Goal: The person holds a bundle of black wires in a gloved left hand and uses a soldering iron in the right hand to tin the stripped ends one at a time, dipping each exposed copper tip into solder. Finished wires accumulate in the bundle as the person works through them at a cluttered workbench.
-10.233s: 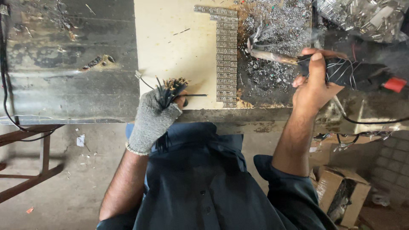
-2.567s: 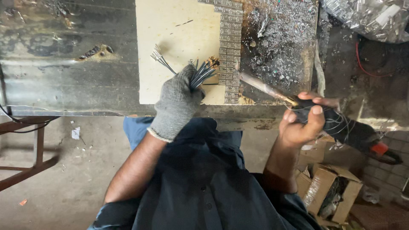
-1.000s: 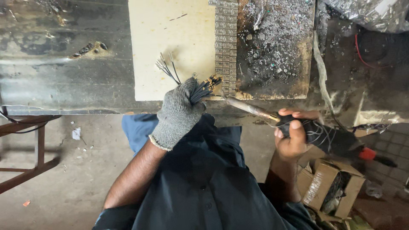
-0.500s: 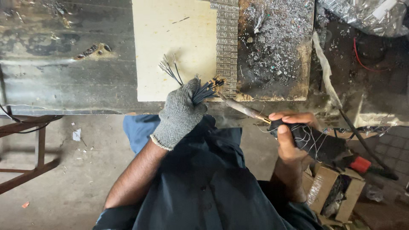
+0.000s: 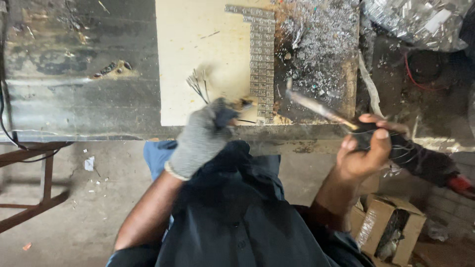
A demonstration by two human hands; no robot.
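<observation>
Fingers of the gloved left hand [image 5: 200,138], at centre frame, are curled tight around a small bundle of thin dark wires [image 5: 198,85] whose loose ends fan out above the glove. Fingers of the bare right hand [image 5: 363,153], at right, wrap the dark handle of a soldering iron [image 5: 321,108], its tip hanging above the desk [image 5: 74,74] just right of a grey strip of small metal pieces [image 5: 261,59]. That strip lies on a pale board [image 5: 198,39], beside a heap of silvery scraps [image 5: 321,44]. Judging by the loose wire ends, joining looks unfinished. Motion blur hides finer detail.
</observation>
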